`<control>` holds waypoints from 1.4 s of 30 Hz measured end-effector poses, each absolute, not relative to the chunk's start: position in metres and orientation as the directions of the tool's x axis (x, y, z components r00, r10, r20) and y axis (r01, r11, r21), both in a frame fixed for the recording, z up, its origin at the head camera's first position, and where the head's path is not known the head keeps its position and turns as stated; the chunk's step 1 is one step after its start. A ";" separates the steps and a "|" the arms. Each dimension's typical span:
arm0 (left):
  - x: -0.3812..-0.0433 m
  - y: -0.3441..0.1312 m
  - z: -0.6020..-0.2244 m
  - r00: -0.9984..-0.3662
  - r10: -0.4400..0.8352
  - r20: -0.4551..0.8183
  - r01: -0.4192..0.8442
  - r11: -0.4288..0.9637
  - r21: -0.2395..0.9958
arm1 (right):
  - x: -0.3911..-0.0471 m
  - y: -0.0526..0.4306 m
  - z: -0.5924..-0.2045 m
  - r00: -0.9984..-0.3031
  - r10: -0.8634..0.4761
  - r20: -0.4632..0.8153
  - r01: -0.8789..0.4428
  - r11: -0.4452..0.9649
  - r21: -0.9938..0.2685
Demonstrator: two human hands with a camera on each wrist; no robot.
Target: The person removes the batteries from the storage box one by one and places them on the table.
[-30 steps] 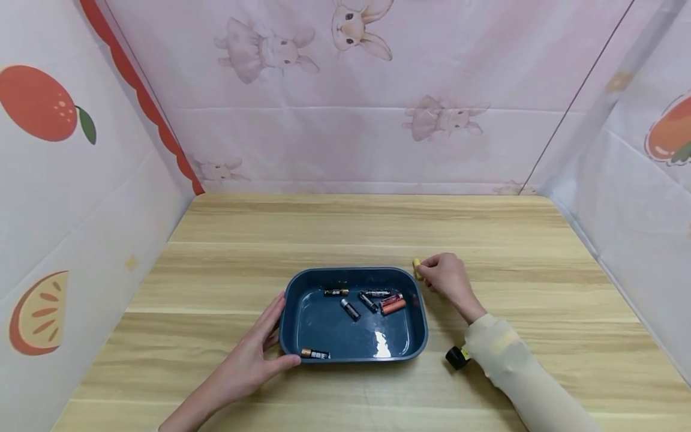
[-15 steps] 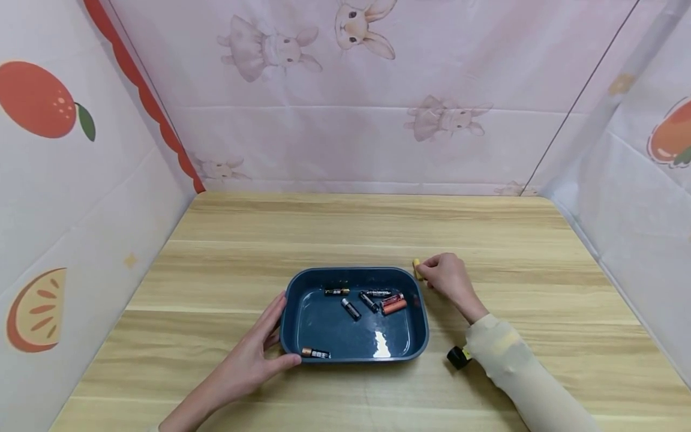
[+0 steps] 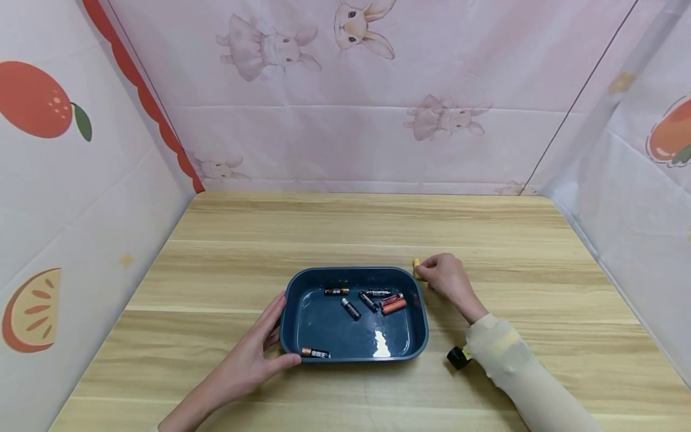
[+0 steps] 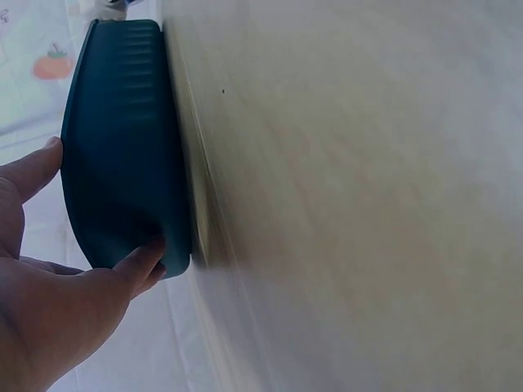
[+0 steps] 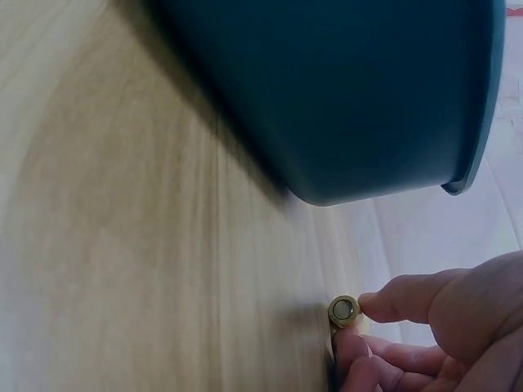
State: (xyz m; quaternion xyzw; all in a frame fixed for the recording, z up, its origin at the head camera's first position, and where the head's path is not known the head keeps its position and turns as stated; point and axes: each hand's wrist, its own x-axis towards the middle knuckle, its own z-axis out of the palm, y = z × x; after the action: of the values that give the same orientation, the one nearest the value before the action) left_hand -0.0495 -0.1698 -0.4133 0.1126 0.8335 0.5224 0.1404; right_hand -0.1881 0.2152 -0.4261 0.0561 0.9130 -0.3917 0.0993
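Note:
A dark blue plastic tray stands on the wooden table with several batteries inside, among them an orange battery and a black one. My left hand holds the tray's left end, thumb at the near corner and fingers along the outer wall; the left wrist view shows the hand against that wall. Just outside the tray's far right corner, my right hand pinches a yellow battery. The right wrist view shows the battery's round end between thumb and fingers, close to the table.
A black and yellow cylindrical object lies right of the tray, partly hidden by the right sleeve. Printed cloth walls enclose the table at the back and both sides.

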 end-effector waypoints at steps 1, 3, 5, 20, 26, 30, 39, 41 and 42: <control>-0.049 -0.170 -0.413 -0.935 0.335 -0.116 0.041 0.427 0.903 | -0.188 0.215 -0.426 -0.975 0.024 -0.223 0.178 0.690 -0.702; -0.050 -0.170 -0.413 -0.935 0.334 -0.120 0.038 0.428 0.903 | -0.187 0.217 -0.425 -0.979 0.027 -0.204 0.165 0.695 -0.699; -0.050 -0.169 -0.413 -0.934 0.335 -0.126 0.033 0.432 0.901 | -0.185 0.218 -0.421 -0.987 0.031 -0.158 0.133 0.703 -0.699; -0.053 -0.170 -0.412 -0.930 0.353 -0.100 0.059 0.413 0.909 | -0.143 0.153 -0.351 -0.941 -0.339 -0.004 -0.146 0.416 -0.898; -0.052 -0.170 -0.413 -0.928 0.359 -0.099 0.061 0.410 0.910 | -0.131 0.113 -0.370 -0.836 -0.534 -0.122 -0.135 0.417 -0.899; -0.051 -0.171 -0.412 -0.928 0.361 -0.096 0.063 0.405 0.912 | -0.125 0.093 -0.384 -0.753 -0.632 -0.184 -0.143 0.431 -0.891; -0.050 -0.171 -0.412 -0.928 0.348 -0.130 0.027 0.411 0.911 | -0.114 0.067 -0.403 -0.707 -0.661 -0.252 -0.187 0.519 -0.834; -0.050 -0.171 -0.412 -0.928 0.350 -0.128 0.027 0.405 0.914 | -0.112 0.065 -0.403 -0.701 -0.672 -0.240 -0.225 0.526 -0.820; -0.050 -0.170 -0.412 -0.928 0.352 -0.124 0.030 0.401 0.916 | -0.112 0.064 -0.403 -0.696 -0.679 -0.232 -0.238 0.524 -0.818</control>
State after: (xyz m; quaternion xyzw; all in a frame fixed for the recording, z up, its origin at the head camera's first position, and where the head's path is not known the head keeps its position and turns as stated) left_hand -0.0495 -0.1704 -0.4120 0.1162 0.8232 0.5349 0.1506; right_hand -0.1119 0.0642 -0.4034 -0.2768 0.8285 -0.4019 0.2746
